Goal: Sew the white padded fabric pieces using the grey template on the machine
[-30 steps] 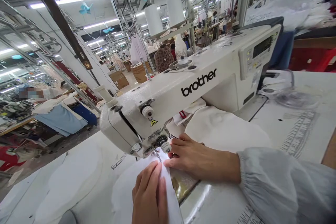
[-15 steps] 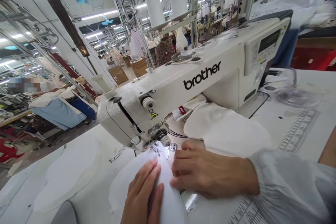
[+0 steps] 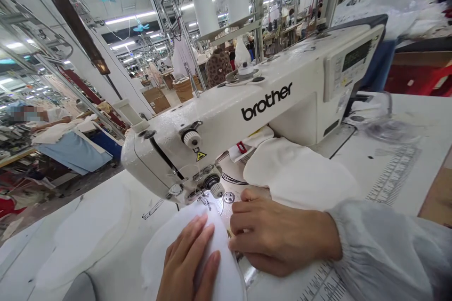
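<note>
A white fabric piece (image 3: 222,249) lies under the needle and presser foot (image 3: 205,201) of a white sewing machine (image 3: 226,103). Flat on this fabric rests my left hand (image 3: 190,256), fingers stretched toward the needle and thumb a little apart. My right hand (image 3: 271,233) is at the fabric's right edge, its fingers curled and closed; the thumb and index tips seem to pinch that edge, though the hand itself hides part of the grip. Behind my right hand, under the machine arm, another rounded white fabric piece (image 3: 296,169) is spread out.
More white cut pieces (image 3: 88,235) lie on the table to the left, by a grey rounded object (image 3: 80,287). Thread cones (image 3: 205,11) stand above the machine. A ruler scale (image 3: 391,174) marks the right tabletop. A person (image 3: 52,114) works in the left background.
The view has shifted slightly, so the machine appears a little farther left. Both hands keep nearly the same place on the fabric; the right wrist looks slightly blurred.
</note>
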Available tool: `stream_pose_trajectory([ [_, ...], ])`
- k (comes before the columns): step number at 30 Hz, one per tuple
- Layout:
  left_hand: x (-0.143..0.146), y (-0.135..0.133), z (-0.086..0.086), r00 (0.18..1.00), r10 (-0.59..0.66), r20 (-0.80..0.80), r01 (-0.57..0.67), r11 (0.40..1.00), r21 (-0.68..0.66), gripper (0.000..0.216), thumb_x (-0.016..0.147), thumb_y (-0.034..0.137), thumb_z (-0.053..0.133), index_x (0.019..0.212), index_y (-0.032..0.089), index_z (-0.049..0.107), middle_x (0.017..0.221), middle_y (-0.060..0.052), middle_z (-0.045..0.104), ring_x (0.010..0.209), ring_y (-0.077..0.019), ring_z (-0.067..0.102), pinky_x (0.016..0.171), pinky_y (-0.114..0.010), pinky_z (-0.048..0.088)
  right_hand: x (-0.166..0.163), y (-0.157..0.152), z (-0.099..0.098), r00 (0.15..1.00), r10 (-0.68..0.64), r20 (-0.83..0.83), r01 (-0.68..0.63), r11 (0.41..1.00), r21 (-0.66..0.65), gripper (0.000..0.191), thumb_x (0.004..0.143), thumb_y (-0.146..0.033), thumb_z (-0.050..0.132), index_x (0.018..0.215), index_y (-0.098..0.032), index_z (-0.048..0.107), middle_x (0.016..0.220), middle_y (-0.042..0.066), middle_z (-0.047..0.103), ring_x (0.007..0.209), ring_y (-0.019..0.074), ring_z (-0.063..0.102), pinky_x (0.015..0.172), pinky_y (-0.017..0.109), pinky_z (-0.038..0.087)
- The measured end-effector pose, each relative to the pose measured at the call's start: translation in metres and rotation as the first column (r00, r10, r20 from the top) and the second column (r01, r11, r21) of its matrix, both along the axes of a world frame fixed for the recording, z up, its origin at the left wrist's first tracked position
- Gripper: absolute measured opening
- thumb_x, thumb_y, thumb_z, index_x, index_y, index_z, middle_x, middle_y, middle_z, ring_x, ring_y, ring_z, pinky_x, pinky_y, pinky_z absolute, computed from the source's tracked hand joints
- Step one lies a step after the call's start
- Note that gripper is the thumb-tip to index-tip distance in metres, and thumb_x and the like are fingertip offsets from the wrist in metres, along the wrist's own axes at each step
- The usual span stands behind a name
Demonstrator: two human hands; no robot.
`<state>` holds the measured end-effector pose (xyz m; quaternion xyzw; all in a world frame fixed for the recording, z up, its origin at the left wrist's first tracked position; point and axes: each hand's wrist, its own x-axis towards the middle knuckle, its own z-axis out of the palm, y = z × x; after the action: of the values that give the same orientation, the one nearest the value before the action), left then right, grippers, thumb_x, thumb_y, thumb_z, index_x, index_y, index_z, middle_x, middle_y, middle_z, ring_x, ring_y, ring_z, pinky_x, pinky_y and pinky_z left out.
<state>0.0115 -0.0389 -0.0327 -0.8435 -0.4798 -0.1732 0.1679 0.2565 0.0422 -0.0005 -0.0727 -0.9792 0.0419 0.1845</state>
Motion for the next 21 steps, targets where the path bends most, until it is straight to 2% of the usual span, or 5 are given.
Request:
stream_pose_trajectory([
  [5,0.002,-0.001,0.002,1.0,0.02,-0.015,-0.02,1.0,-0.005,0.038,0.09,0.026,0.053,0.128,0.023,0.054,0.133,-0.006,0.064,0.119,-0.0199,0.063,0.089,-0.034,0.06,0.0,0.002,0.0,1.0,0.0,-0.008,0.0,1.0,0.015,0.009,0.086,-0.018,0.054,0.082,-0.016,0.063,0.081,0.001,0.059,0.075,0.0157,0.045,0.075,0.035,0.028],
  [12,0.003,0.0,-0.002,0.998,-0.033,-0.054,0.038,0.995,0.095,0.037,0.09,0.028,0.053,0.126,0.019,0.054,0.126,-0.006,0.068,0.116,-0.0185,0.064,0.087,-0.03,0.058,-0.001,-0.002,-0.005,1.0,0.0,-0.003,0.0,0.999,-0.032,0.011,0.089,-0.017,0.052,0.091,-0.016,0.063,0.085,0.002,0.059,0.078,0.016,0.046,0.077,0.034,0.028],
  [15,0.006,0.0,-0.004,0.999,0.018,-0.03,-0.014,0.993,0.12,0.033,0.092,0.03,0.05,0.123,0.02,0.055,0.123,-0.005,0.07,0.112,-0.0174,0.066,0.088,-0.03,0.054,-0.002,-0.003,-0.006,1.0,-0.01,0.003,0.01,0.999,-0.053,0.009,0.089,-0.018,0.054,0.091,-0.017,0.062,0.086,0.001,0.059,0.078,0.0153,0.046,0.078,0.034,0.028],
  [17,0.007,0.001,-0.005,0.999,0.048,-0.017,-0.045,0.991,0.125,0.031,0.093,0.029,0.049,0.122,0.022,0.056,0.123,-0.004,0.07,0.112,-0.0172,0.066,0.089,-0.031,0.052,-0.003,-0.003,-0.005,1.0,-0.027,0.002,0.027,0.998,-0.061,0.008,0.089,-0.019,0.056,0.092,-0.017,0.062,0.086,0.0,0.059,0.079,0.0149,0.046,0.077,0.034,0.028],
  [21,0.0,0.014,-0.002,0.997,0.005,-0.079,0.004,0.993,0.118,0.035,0.091,0.027,0.051,0.125,0.021,0.055,0.126,-0.004,0.069,0.114,-0.0172,0.065,0.086,-0.03,0.053,-0.008,0.0,-0.007,0.993,-0.117,0.001,0.117,0.992,-0.052,0.01,0.093,-0.021,0.052,0.088,-0.017,0.06,0.086,0.0,0.057,0.078,0.015,0.045,0.076,0.034,0.028],
])
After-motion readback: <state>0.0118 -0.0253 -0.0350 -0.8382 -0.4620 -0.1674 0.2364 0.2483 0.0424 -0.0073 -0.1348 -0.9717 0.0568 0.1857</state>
